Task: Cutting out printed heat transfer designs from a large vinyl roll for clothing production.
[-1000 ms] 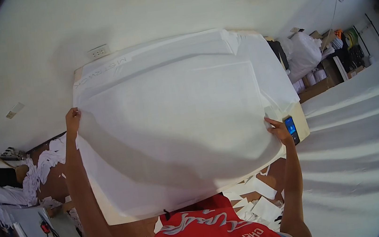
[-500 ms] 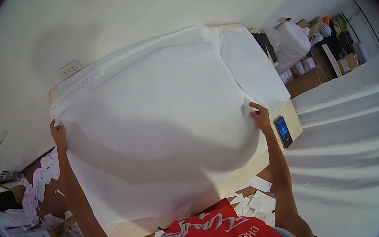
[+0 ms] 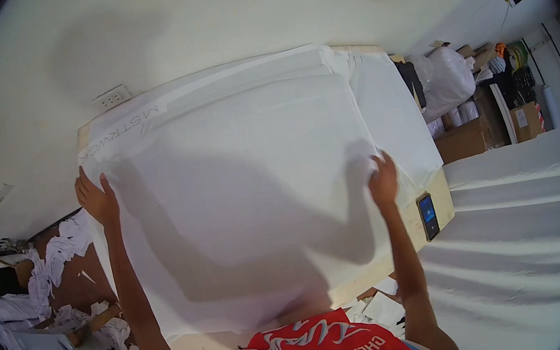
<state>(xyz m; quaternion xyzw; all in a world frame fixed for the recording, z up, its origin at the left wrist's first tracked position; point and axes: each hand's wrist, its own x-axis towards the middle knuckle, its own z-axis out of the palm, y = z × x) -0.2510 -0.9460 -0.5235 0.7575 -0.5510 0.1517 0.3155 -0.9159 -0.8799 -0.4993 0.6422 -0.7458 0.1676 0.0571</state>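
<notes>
A broad white sheet, probably cloth, lies nearly flat over other white layers on a pale wooden table. At its left edge my left hand rests with thumb and fingers spread, holding nothing. Near the sheet's right edge, my right hand touches the surface with fingers extended and slightly apart. Handwritten marks show on a lower layer at the upper left. My arms cast shadows across the sheet.
A phone lies on the table's right edge. Beyond it hangs white cloth, with cardboard boxes and a plastic-wrapped bundle behind. A wall socket sits at the back. White scraps litter the floor at left.
The sheet, bulging with air before, has settled flatter. My left hand has gone from pinching its edge to spread fingers; my right hand's pinch has loosened. The view has shifted slightly.
</notes>
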